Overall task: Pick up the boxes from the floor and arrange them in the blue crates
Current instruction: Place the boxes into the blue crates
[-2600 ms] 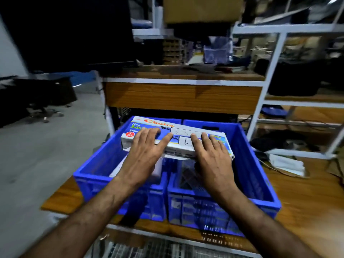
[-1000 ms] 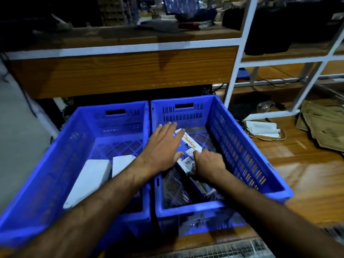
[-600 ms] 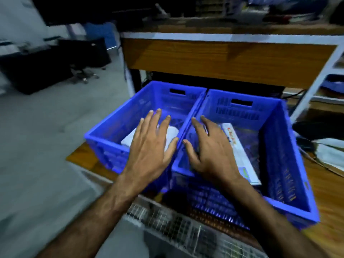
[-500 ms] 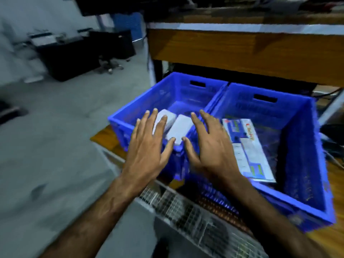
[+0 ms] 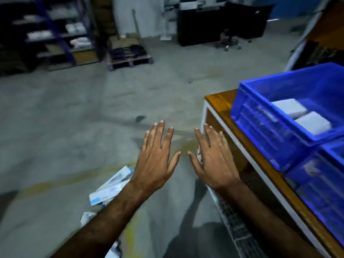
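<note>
A: Where are the flat white and blue printed cardboard boxes (image 5: pixel 111 185) now?

B: They lie on the grey concrete floor (image 5: pixel 55 127), low and to the left, partly behind the person's left arm. One more box of that kind went into the right blue crate a second ago; that crate's inside is out of view now.

A: And the blue plastic crates?

B: The left blue plastic crate (image 5: pixel 264 125) sits on the brown wooden shelf top (image 5: pixel 219 101) at the right. Two plain white boxes (image 5: pixel 301 116) lie side by side in it, same as before. Only a corner of the right blue crate (image 5: pixel 320 190) shows, just beside the first.

A: What do the hands do?

B: The left hand (image 5: pixel 156 162) and the right hand (image 5: pixel 214 161) are both spread flat, fingers apart, holding nothing. Half a second ago they hung over the crates. Now they are over the floor, near the shelf edge, and the view has swung left.

A: What else is there?

B: Dark shelves (image 5: pixel 55 34) stand far off at the back, and a black desk (image 5: pixel 219 25). It is all blurry.
</note>
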